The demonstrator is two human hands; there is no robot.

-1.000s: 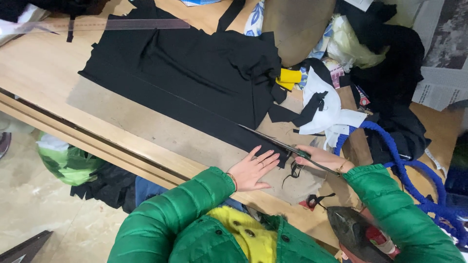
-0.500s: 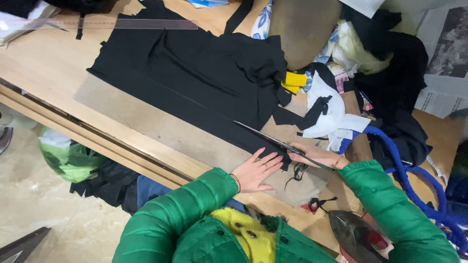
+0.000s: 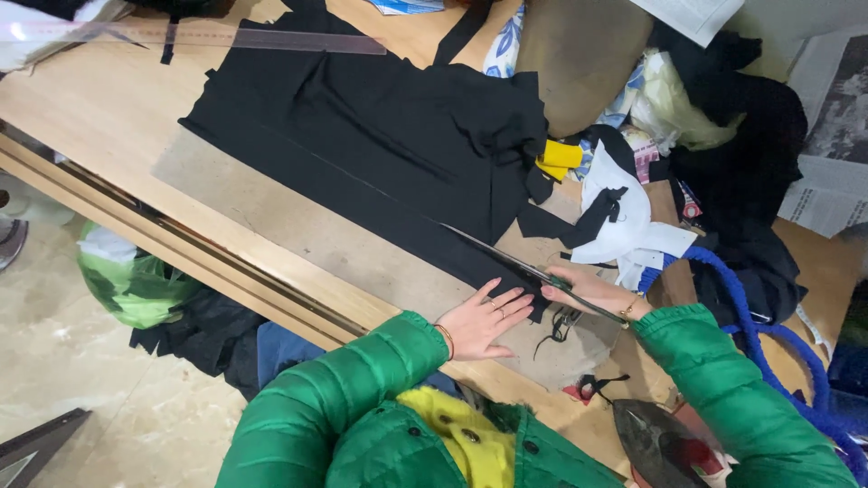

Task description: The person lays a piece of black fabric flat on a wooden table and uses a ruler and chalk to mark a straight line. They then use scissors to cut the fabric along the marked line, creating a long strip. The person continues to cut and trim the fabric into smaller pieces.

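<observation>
A: Where does the cut stand?

B: The long steel scissors point(image 3: 520, 264) lie low over the flat brown cardboard cutting sheet point(image 3: 298, 212), near the tabletop's front edge, blades parted and biting into the near end of the large black cloth point(image 3: 380, 145). The cloth itself runs from there toward the far left corner of the light wooden tabletop point(image 3: 81, 108).

A: And the hands?

B: The right hand point(image 3: 588, 289) is closed around the scissor handles, fingers through the loops as far as I can tell. The left hand point(image 3: 484, 318) lies flat with its fingers spread, pressing cloth and sheet just beside the blades, gripping nothing.

A: What makes it go well?

B: I'd keep the lower blade riding on the sheet so the cloth isn't lifted, take long strokes without snapping the tips shut, and walk the flat palm along close to the cut but clear of the edge. The clear plastic ruler point(image 3: 226, 36) at the far edge looks useful for checking the line. The loose black scraps point(image 3: 592, 212) over white fabric at the right could snag, so steer away from them.
</observation>
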